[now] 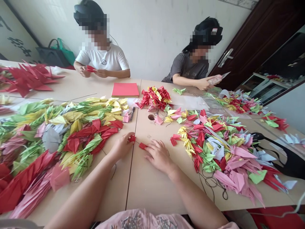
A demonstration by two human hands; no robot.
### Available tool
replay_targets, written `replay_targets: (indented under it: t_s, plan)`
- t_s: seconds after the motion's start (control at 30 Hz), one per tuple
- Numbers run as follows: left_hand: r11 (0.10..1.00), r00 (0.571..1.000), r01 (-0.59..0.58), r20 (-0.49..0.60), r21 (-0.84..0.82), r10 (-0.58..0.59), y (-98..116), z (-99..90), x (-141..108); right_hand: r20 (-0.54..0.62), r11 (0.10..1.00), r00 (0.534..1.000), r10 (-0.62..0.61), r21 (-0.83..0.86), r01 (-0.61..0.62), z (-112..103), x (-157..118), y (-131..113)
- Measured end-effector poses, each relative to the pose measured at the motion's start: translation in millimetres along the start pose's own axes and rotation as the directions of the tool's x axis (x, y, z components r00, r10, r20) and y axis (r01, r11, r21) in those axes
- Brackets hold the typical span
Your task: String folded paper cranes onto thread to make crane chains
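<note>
My left hand [124, 145] is closed, its fingertips pinching a small red folded paper piece [132, 138] just above the table. From it a thin dark thread runs right to a second red paper piece [142, 145]. Beside that one, my right hand [159, 154] rests low over the table with its fingers stretched out, a fingertip touching or almost touching the piece. Left of my hands lies a heap of strung paper cranes [78, 143] in red, yellow, green and pink. More colourful cranes [228, 149] are piled to the right, with loose dark cord [215, 186] at their edge.
A stack of red paper [125, 89] lies across the table, beside a red and yellow crane bundle [156, 97]. A cable hole [151, 117] and a marker [132, 114] are near. Opposite, one person [102, 60] holds red paper; another [193, 68] handles a clear bag.
</note>
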State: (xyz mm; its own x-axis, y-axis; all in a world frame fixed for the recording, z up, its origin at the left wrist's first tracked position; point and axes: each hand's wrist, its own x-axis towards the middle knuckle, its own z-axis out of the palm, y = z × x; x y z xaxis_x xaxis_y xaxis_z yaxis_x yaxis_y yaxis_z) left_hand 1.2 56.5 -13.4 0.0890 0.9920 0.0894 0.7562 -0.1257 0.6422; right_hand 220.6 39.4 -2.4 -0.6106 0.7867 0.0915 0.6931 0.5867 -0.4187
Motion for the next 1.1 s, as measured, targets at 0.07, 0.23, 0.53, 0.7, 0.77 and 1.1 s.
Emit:
replay_targets:
  t_s: [0.07,0.23,0.53,0.7,0.77,1.1]
  plan:
    - [1.0,1.0,0.0,0.008,-0.016,0.0,3,3.6,0,-0.003,1.0,1.0,0.007,-0.001,-0.007,-1,0,-1]
    - [0.998,0.999,-0.052,0.007,-0.031,0.052,10,7.6,-1,-0.006,0.999,1.0,0.031,0.021,-0.031,-12,-2,3]
    - [0.993,0.99,-0.106,-0.093,0.042,0.109,2,-2.5,1,0.026,0.964,0.965,0.262,0.045,-0.263,-42,-44,43]
    - [0.992,0.99,-0.085,-0.103,0.094,0.095,-2,-2.9,4,-0.054,0.939,0.94,0.336,0.092,-0.331,-24,-51,34]
    - [0.991,0.992,-0.071,-0.098,0.112,0.082,-2,-3.9,4,-0.076,0.933,0.934,0.35,0.122,-0.34,-20,-50,29]
    - [0.993,0.993,-0.099,-0.064,0.066,0.103,-5,-1.1,10,-0.076,0.879,0.912,0.403,0.308,-0.363,-29,-60,18]
